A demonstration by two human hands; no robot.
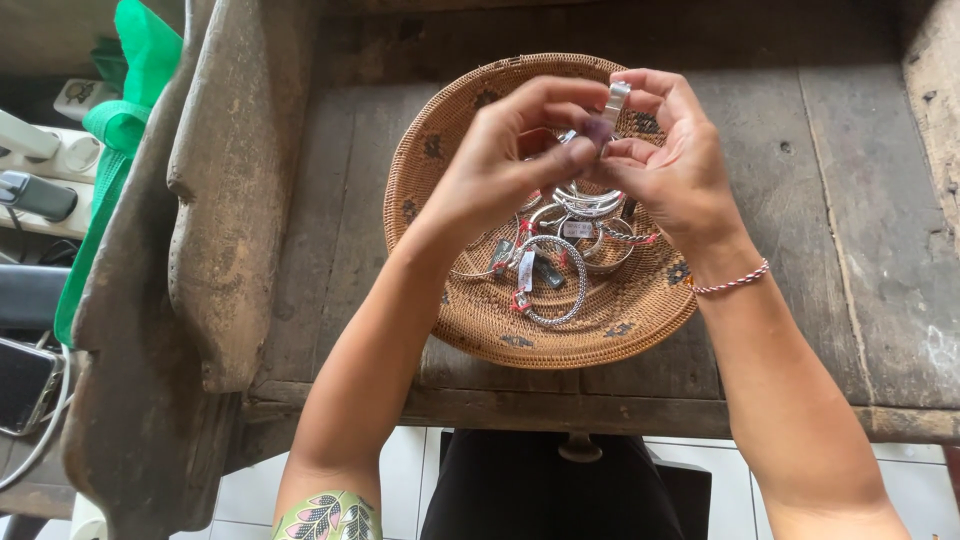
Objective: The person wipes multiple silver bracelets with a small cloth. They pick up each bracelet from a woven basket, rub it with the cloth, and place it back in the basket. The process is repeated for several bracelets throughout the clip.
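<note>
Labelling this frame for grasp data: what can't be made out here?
Head view only:
- Silver piece in the left hand and right hand: mostly covered by fingers, shape unclear.
- Tags on the bracelets: too small.
- Woven basket: far rim behind the hands.
- Green cloth: partly behind the wooden armrest.

Under the grip lies a worn, dark grey wooden plank worktop, cracked and stained, in soft even daylight. Left of the grip rises a carved, weathered wooden beam, and a bright green fabric bag hangs beyond it. Farther left sits a white power strip. Below the grip, past the worktop's near edge, shows a white tiled floor.
</note>
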